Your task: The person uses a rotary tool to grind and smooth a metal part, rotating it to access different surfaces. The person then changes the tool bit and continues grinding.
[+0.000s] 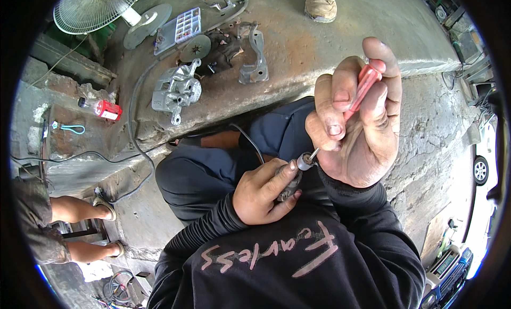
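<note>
My right hand (pixel 367 133) is raised, its fingers curled around the red handle of a screwdriver (pixel 363 88). The thin shaft points down to the left, and its tip meets the silver collar (pixel 305 161) of a dark cylindrical part. My left hand (pixel 266 194) is closed around that dark cylindrical part (pixel 289 189), holding it above my lap. Most of its body is hidden by my fingers, so its exact kind cannot be told. A thin dark cable (pixel 250 141) runs up toward it.
On the ledge ahead lie a silver brake caliper (pixel 175 90), a metal bracket (pixel 255 56), a grey disc (pixel 195 48) and a compartment box (pixel 188 24). A fan (pixel 96 8) and a red-labelled bottle (pixel 109 110) are at left. A hose (pixel 133 106) crosses there. Other people's feet (pixel 321 5) show.
</note>
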`<act>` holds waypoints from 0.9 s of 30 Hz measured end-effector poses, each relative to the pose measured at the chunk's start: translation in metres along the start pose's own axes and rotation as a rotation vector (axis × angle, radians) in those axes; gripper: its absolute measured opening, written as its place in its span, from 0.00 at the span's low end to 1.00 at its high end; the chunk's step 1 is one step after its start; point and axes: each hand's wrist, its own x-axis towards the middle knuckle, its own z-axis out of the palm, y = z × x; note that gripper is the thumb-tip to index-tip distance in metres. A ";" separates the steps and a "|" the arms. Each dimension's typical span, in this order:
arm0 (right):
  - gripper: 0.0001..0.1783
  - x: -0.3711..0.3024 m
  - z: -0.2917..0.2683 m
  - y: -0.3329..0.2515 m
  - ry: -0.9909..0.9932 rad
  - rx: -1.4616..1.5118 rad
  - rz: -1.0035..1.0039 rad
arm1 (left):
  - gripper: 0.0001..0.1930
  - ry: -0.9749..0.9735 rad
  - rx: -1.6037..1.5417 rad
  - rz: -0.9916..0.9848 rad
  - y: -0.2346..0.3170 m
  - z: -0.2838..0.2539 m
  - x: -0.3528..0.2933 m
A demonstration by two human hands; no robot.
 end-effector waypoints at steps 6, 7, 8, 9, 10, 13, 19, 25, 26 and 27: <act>0.26 -0.002 0.002 0.000 0.026 -0.043 0.003 | 0.51 -0.045 -0.004 -0.005 0.001 -0.004 0.001; 0.26 -0.002 0.003 0.000 0.027 -0.064 -0.001 | 0.51 -0.041 -0.012 -0.007 0.000 -0.003 0.001; 0.26 -0.002 0.003 0.001 0.040 -0.090 0.000 | 0.51 -0.031 -0.002 -0.009 0.000 -0.003 0.001; 0.27 -0.002 0.003 0.001 0.030 -0.122 -0.023 | 0.51 -0.022 0.000 -0.015 0.001 -0.002 0.001; 0.27 -0.003 0.003 0.001 0.032 -0.160 -0.043 | 0.51 -0.021 -0.009 -0.026 0.000 -0.003 0.000; 0.28 -0.003 0.003 0.004 0.022 -0.217 -0.055 | 0.50 -0.033 -0.010 -0.045 0.000 -0.004 -0.003; 0.28 -0.005 0.003 0.011 0.053 -0.242 -0.031 | 0.44 0.120 -0.033 -0.020 -0.008 0.007 -0.007; 0.28 -0.003 -0.003 0.017 0.032 -0.218 -0.011 | 0.44 0.117 -0.053 -0.035 -0.010 0.010 -0.011; 0.28 -0.003 -0.004 0.018 0.025 -0.213 -0.010 | 0.44 0.121 -0.045 -0.027 -0.010 0.010 -0.012; 0.28 -0.003 -0.004 0.019 0.017 -0.209 -0.014 | 0.44 0.123 -0.046 -0.026 -0.010 0.010 -0.012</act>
